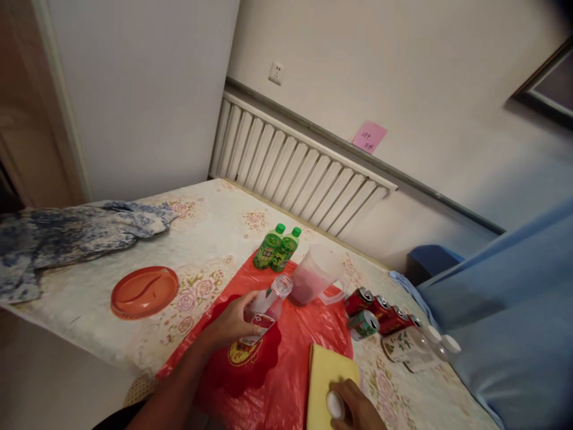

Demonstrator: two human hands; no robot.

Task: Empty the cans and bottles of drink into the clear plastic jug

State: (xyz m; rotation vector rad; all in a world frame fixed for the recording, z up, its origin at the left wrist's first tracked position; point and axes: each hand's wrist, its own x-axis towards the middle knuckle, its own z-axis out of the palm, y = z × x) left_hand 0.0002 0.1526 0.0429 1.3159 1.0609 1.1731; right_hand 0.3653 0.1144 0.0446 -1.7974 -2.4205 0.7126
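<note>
My left hand (235, 322) is wrapped around a clear bottle (271, 306) with a red and white label, its uncapped mouth tipped away to the upper right. Beneath it lies a red plastic bag (286, 370) with a yellow printed emblem. In the fingers of my right hand (358, 407) is a white bottle cap (335, 405), above a folded yellow cloth (329, 370). Just beyond the bottle stands a translucent pitcher (313, 278) with a handle; something pinkish shows through its wall. Two green bottles (278, 249) with green caps stand behind, at the bag's far edge.
Several drink cans (380, 307) and clear jars with white lids (418, 349) stand at the right. An orange plate (144, 292) and a blue-and-white patterned cloth (85, 233) are on the left of the flowered tablecloth (215, 203). A radiator (286, 161) lines the wall behind.
</note>
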